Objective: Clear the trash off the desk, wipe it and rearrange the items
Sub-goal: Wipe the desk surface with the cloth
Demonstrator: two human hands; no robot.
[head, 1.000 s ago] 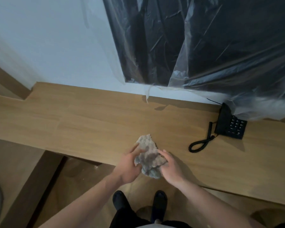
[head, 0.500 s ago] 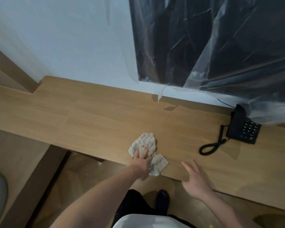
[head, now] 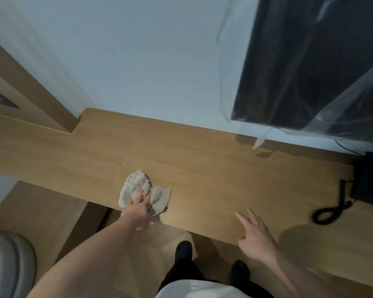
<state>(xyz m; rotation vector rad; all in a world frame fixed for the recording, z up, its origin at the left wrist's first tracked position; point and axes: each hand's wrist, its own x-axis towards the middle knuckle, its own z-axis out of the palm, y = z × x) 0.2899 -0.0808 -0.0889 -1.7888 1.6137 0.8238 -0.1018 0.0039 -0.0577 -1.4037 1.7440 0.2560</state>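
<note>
With my left hand (head: 138,208) pressing flat, straight fingers on the cloth (head: 138,190) at the desk (head: 202,168) near edge, I'd sweep long overlapping strokes outward beyond my fingertips, right hand (head: 253,237) relaxed, fingers spread, bracing alongside.

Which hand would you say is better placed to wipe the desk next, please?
Left. The left hand already presses the cloth flat on the desk near its front edge, while the right hand is open at the edge, holding nothing.
</note>
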